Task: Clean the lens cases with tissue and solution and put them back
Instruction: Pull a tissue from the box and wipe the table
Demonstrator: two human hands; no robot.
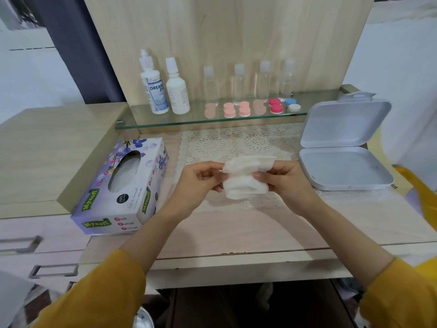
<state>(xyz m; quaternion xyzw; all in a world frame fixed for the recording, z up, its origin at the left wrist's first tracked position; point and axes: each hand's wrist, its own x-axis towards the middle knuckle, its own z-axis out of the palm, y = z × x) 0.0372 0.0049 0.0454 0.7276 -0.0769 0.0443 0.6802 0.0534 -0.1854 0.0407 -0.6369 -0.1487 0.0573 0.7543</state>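
Tissue (244, 185) (folded) between left hand (201, 184), right hand (287, 183)

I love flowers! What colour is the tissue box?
The tissue box is purple with flowers; head view.

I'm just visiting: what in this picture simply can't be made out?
Head view, the only one:
Whether the folded tissue wraps anything: its own layers and the fingers of the left hand and right hand cover it.
Fine print on the solution bottle: too small and blurred.
Whether the four clear bottles hold liquid: blurred.
The space under the desk: dark, cut off by the bottom edge.
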